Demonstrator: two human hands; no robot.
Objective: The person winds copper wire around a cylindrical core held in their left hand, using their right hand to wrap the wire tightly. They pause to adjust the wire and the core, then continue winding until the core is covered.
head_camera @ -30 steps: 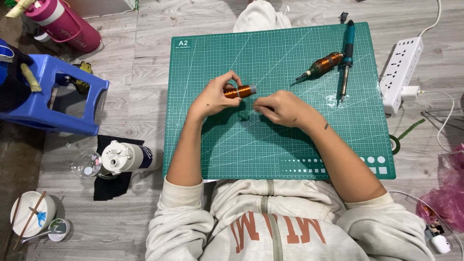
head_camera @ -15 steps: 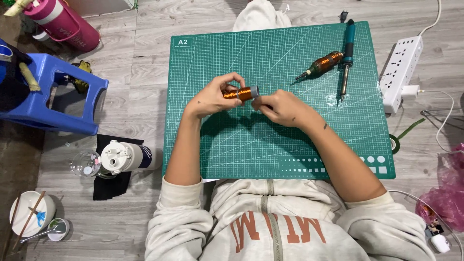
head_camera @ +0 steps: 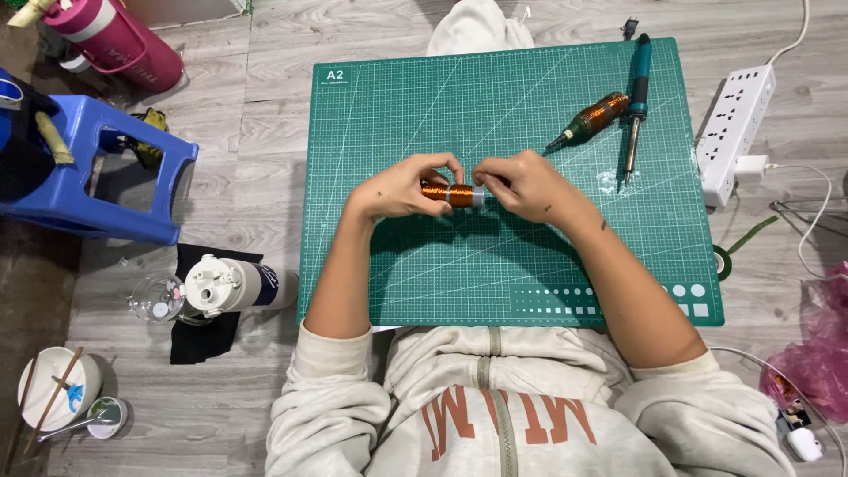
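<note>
Both hands now pinch the coil [head_camera: 450, 193]: left hand [head_camera: 399, 186] at 9 o'clock, right hand [head_camera: 521, 185], newly closed in, at 3 o'clock.

Coil, frame centre: small cylindrical spool of glossy copper wire [head_camera: 449, 193] with a dull grey metal end.
Mat: matt green rubbery gridded cutting mat [head_camera: 424, 265], smooth.
Floor: grey wood-grain planks [head_camera: 247, 115], matt.
Stool, upper left: glossy blue plastic stool [head_camera: 97, 177].
Upper right: white plastic power strip [head_camera: 735, 128], smooth.

Cutting mat [head_camera: 530, 265] on wooden floor [head_camera: 247, 132]
</note>
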